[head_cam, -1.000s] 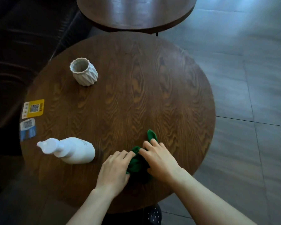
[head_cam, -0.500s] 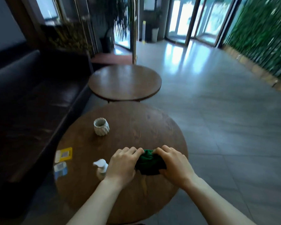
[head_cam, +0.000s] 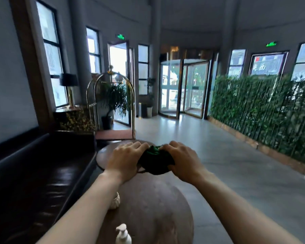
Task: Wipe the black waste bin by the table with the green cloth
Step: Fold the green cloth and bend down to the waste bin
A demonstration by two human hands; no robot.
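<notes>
while both arms reach out over the near round table (head_cam: 153,213), the green cloth (head_cam: 154,161) sits bunched up between the two hands, lifted clear of the tabletop. left hand (head_cam: 124,160) has its fingers curled down over the cloth's left edge, gripping it. right hand (head_cam: 182,162) does the same on the other side, fingers folded over the top, clamped on the fabric. knuckles face up on both, and the cloth sags a little underneath in a dark green wad.

down on the near table, a white pump bottle (head_cam: 123,235) stands at the bottom edge of view, and a ribbed white cup (head_cam: 115,202) peeks out just past the left forearm. a second round table (head_cam: 104,155) lies beyond, partly hidden behind the hands. a dark leather sofa (head_cam: 33,182) runs along the left side, touching or just beside both tables, hard to tell which.

the view looks up across a lobby: a brass luggage cart (head_cam: 111,103) stands beyond the sofa, a potted plant (head_cam: 113,103) behind it, a revolving glass door (head_cam: 184,88) further back, and a green foliage wall (head_cam: 264,111) along the right. the black waste bin is nowhere in this view.
</notes>
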